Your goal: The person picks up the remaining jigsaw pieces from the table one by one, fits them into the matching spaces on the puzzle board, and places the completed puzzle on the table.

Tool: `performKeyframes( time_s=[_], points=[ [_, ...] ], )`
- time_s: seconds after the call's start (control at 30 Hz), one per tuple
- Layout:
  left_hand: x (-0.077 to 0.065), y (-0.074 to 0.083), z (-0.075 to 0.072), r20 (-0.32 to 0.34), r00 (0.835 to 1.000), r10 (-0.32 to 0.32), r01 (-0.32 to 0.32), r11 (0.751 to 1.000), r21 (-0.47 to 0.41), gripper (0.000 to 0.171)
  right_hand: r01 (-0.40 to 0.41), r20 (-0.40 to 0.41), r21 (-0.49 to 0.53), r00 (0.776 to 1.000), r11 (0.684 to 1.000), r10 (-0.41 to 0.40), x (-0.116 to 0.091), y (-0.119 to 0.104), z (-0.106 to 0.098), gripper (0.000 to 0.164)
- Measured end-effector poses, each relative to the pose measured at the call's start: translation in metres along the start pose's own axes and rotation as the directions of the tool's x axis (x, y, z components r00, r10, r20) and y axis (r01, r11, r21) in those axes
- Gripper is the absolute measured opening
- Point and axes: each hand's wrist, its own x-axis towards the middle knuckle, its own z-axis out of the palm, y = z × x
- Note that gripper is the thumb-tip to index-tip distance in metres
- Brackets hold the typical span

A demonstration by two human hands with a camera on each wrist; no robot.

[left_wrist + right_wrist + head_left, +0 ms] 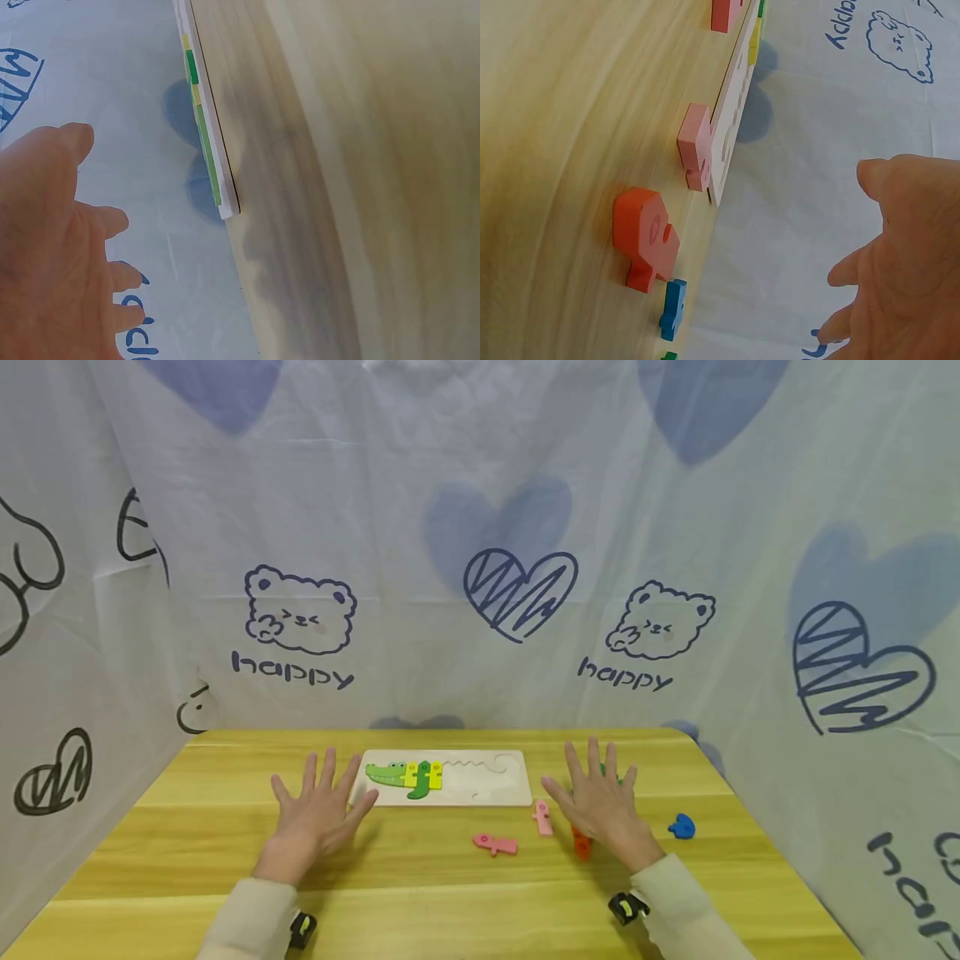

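My left hand (315, 818) hovers at the left end of a white puzzle board (487, 785), fingers spread and holding nothing. On the board's left half lie a green crocodile head (386, 773) and yellow and green body pieces (423, 779); a wavy outline marks its right half. My right hand (606, 810), also spread and holding nothing, is held over the loose pieces right of the board. It partly hides an orange piece (581, 842) and a green piece (610, 772). The right wrist view shows the orange piece (641, 229) whole, lying on the table.
Two pink pieces, one (495, 844) in front of the board and another (542, 818) by its right corner, lie on the wooden table (420, 902). A blue piece (682, 827) lies farther right. A printed white cloth (405, 635) hangs behind the table and at both sides.
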Motion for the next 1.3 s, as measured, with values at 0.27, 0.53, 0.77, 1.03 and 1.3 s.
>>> performKeyframes(
  time_s=[0.27, 0.53, 0.77, 1.03, 1.3],
  points=[
    [0.004, -0.001, -0.001, 0.028, 1.0, -0.007, 0.007, 1.0, 0.008, 0.078, -0.003, -0.007, -0.004, 1.0, 1.0, 0.003, 0.0, -0.001, -0.001, 0.083],
    [0.009, -0.004, 0.003, 0.03, 1.0, 0.004, -0.005, 1.0, 0.014, 0.076, 0.0, -0.004, -0.002, 1.0, 1.0, 0.0, -0.001, -0.001, 0.0, 0.083],
    [0.021, -0.011, 0.004, 0.036, 0.998, 0.048, -0.051, 0.994, 0.092, 0.072, 0.014, -0.005, 0.0, 1.0, 1.0, -0.014, -0.001, -0.003, 0.0, 0.082],
    [0.038, -0.025, 0.002, 0.044, 0.996, 0.083, -0.092, 0.965, 0.245, 0.07, 0.016, 0.006, 0.005, 1.0, 1.0, -0.016, 0.0, -0.004, 0.001, 0.081],
    [0.051, -0.021, 0.007, -0.007, 0.99, 0.142, -0.13, 0.924, 0.36, 0.067, 0.013, 0.015, 0.011, 1.0, 1.0, -0.013, 0.001, -0.004, 0.002, 0.08]
  ],
)
